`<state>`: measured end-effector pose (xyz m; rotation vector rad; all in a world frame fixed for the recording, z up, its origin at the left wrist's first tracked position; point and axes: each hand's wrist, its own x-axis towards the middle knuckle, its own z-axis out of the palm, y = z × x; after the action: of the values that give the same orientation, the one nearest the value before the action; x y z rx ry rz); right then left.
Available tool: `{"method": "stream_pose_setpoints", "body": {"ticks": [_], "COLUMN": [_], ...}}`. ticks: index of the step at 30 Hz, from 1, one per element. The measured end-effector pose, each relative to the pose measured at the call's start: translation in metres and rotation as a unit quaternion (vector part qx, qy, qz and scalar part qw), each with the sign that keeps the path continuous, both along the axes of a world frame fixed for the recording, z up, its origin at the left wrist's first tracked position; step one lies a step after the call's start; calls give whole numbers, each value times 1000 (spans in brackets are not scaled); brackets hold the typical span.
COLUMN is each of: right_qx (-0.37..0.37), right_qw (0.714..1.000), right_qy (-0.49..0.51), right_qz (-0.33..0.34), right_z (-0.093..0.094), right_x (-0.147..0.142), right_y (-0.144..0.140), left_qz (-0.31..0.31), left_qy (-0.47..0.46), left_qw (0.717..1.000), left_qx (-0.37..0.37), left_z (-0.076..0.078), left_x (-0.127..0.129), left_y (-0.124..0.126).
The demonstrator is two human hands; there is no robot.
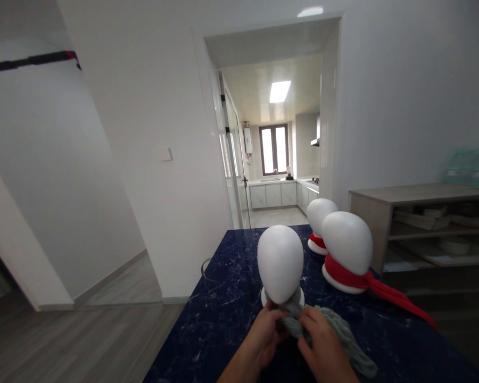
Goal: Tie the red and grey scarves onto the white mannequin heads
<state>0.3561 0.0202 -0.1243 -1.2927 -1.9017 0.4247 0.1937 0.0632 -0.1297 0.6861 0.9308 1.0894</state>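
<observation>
A white foam mannequin head [280, 263] stands upright on the dark blue marble table [223, 303], right in front of me. A grey-green scarf [345, 332] lies at its base and trails off to the right. My left hand [261, 332] and my right hand [321, 343] both grip the scarf just below the head's neck. Two more white heads stand behind on the right: the nearer one [347, 242] wears a red scarf [379, 287] whose tail runs across the table, and the farther one [319, 213] has a red scarf too.
A wooden shelf unit [423, 223] with dishes stands at the right, beside the table. Beyond the table an open doorway [275, 159] leads to a kitchen. White walls and grey wood floor [83, 335] lie to the left.
</observation>
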Motion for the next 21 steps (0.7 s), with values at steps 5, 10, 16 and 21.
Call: {"method": "stream_pose_setpoints", "body": {"ticks": [5, 10, 16, 21], "right_qx": [-66, -103, -79, -74], "right_qw": [994, 978, 982, 983], "right_qy": [72, 142, 149, 142], "right_qz": [44, 113, 90, 95], "right_z": [12, 17, 22, 26], "right_x": [8, 14, 21, 26], "right_y": [5, 7, 8, 10], "left_qz": [11, 6, 39, -58], "left_qy": [20, 61, 264, 300], "left_qw": [1000, 998, 956, 895], "left_qx": [3, 4, 121, 325], "left_z": [-5, -10, 0, 10], "left_x": [2, 0, -37, -55], "left_y": [5, 16, 32, 44]}}
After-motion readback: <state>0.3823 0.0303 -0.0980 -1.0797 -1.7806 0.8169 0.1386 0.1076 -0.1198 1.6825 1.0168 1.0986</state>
